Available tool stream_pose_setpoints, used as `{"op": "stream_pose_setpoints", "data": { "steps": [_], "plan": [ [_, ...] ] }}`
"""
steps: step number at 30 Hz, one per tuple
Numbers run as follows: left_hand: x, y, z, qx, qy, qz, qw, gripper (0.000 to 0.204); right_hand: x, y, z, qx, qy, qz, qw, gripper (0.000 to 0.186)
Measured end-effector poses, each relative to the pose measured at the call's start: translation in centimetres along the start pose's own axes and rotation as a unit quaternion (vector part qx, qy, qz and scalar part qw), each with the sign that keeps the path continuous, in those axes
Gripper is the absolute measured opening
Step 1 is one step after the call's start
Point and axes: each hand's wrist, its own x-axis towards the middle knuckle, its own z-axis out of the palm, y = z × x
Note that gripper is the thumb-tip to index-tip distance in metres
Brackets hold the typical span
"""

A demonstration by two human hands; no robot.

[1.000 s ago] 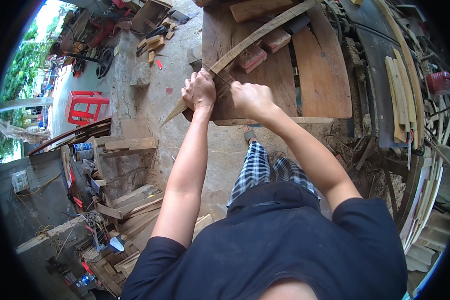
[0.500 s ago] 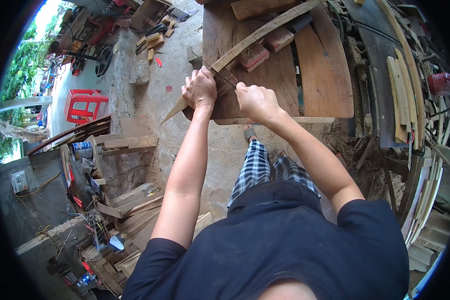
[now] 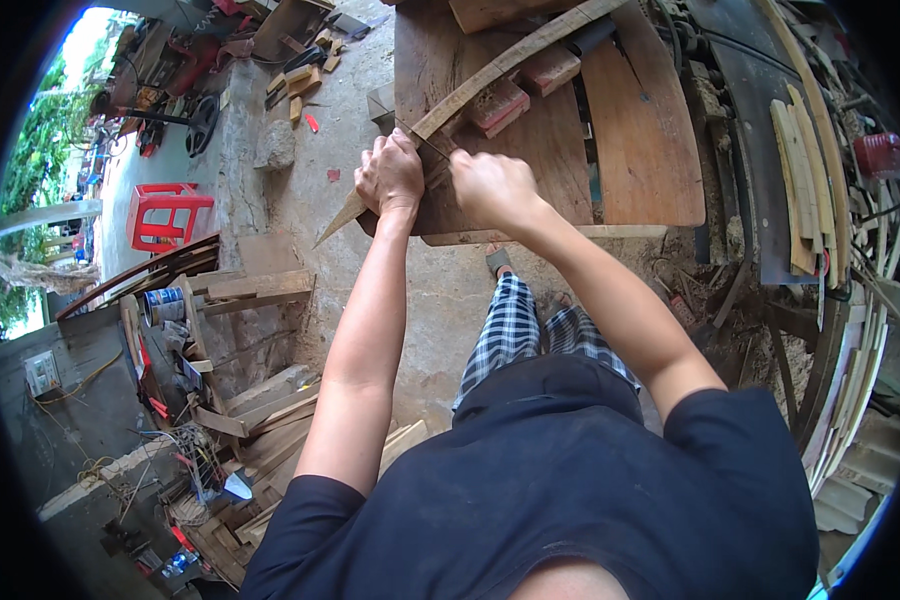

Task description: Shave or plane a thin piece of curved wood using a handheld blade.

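A long, slightly curved wooden strip [image 3: 505, 68] lies slantwise over the workbench [image 3: 642, 150], its pointed end sticking out past the bench's left edge. My left hand [image 3: 390, 174] is closed round the strip near that pointed end. Just beyond its knuckles, a thin dark tool like a narrow file [image 3: 431, 147] lies across the strip. My right hand [image 3: 492, 188], slightly blurred, is closed on the tool's near end; its handle is hidden in the fist. Red-sided wooden blocks [image 3: 500, 107] sit beside the strip on the bench.
A red plastic stool [image 3: 170, 215] stands at the left. Wood offcuts [image 3: 305, 80] lie on the floor beyond it. Scrap boards [image 3: 270, 410] are piled at lower left. Narrow strips [image 3: 805, 180] and a red container [image 3: 881, 157] are at the right.
My right hand has moved left with the tool, closer to my left hand. The left hand keeps its hold on the strip. The whole view has shifted slightly.
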Motion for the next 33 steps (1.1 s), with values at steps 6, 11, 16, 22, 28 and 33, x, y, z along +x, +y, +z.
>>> {"op": "stream_pose_setpoints", "data": {
  "steps": [6, 11, 16, 22, 28, 33],
  "plan": [
    [0.2, -0.5, 0.4, 0.000, 0.006, -0.012, 1.000, 0.046, 1.9, -0.8, 1.3, -0.013, 0.018, 0.015, 1.000, 0.021],
    [0.3, -0.4, 0.3, 0.002, -0.005, -0.023, 1.000, 0.046, -1.0, -0.3, -0.4, -0.005, -0.029, 0.028, 0.999, 0.022],
    [0.4, 0.4, 0.3, 0.003, -0.013, -0.037, 0.999, 0.047, 3.6, -0.8, 0.4, -0.013, -0.010, 0.012, 1.000, 0.021],
    [0.1, -0.5, 0.0, 0.010, -0.002, -0.028, 1.000, 0.047, -1.6, -0.2, -0.4, -0.030, -0.041, 0.026, 0.998, 0.021],
    [0.4, 0.6, 0.1, 0.004, 0.001, -0.007, 1.000, 0.046, 3.7, -0.4, 0.9, -0.008, -0.013, -0.001, 1.000, 0.021],
    [0.2, -1.4, 0.4, 0.009, 0.026, -0.015, 0.999, 0.045, 0.9, -0.6, 1.1, -0.008, -0.013, 0.004, 1.000, 0.021]
  ]
}}
